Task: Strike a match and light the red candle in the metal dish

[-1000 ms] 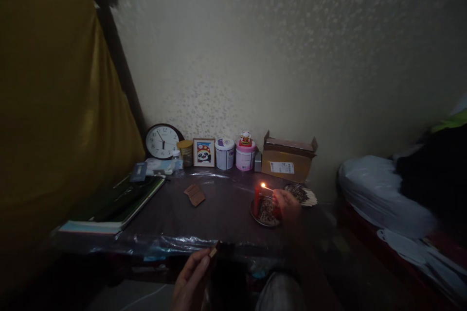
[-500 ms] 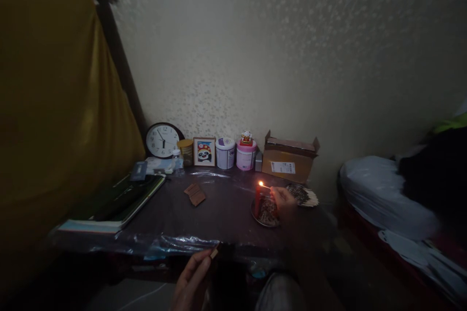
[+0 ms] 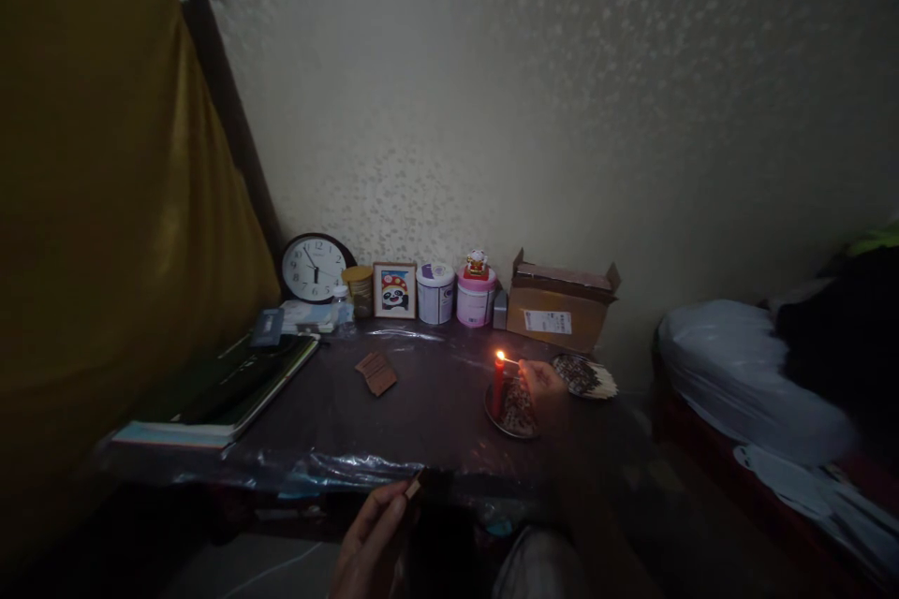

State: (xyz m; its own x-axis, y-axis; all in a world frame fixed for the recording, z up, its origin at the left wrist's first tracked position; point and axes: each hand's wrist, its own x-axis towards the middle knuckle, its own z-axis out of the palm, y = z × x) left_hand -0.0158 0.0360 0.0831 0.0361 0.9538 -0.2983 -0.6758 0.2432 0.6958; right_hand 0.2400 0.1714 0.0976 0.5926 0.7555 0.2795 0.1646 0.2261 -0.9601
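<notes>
A lit match (image 3: 511, 361) is pinched in the fingers of my right hand (image 3: 544, 382), its burning head at the top of an upright red candle (image 3: 498, 391). The flame covers the wick, so I cannot tell whether the candle itself burns. The candle stands on a small round plate (image 3: 515, 435) strewn with dark and pale bits. At the table's front edge, my left hand (image 3: 372, 529) grips a small pale-and-brown box-like piece (image 3: 413, 489) between thumb and fingers. Beyond my right hand, several pale sticks (image 3: 602, 384) lie on a second plate (image 3: 572, 378) of dark bits.
A creased brown cardboard piece (image 3: 377, 373) lies mid-table. Along the wall stand a clock (image 3: 315, 270), a framed panda picture (image 3: 394, 291), two canisters (image 3: 435, 295) and a cardboard box (image 3: 558, 304). A large green book (image 3: 231, 393) rests at left, near a yellow curtain (image 3: 126, 206).
The match flame has dropped slightly onto the candle's top, and the red candle looks brighter. My left hand stays nearly where it was.
</notes>
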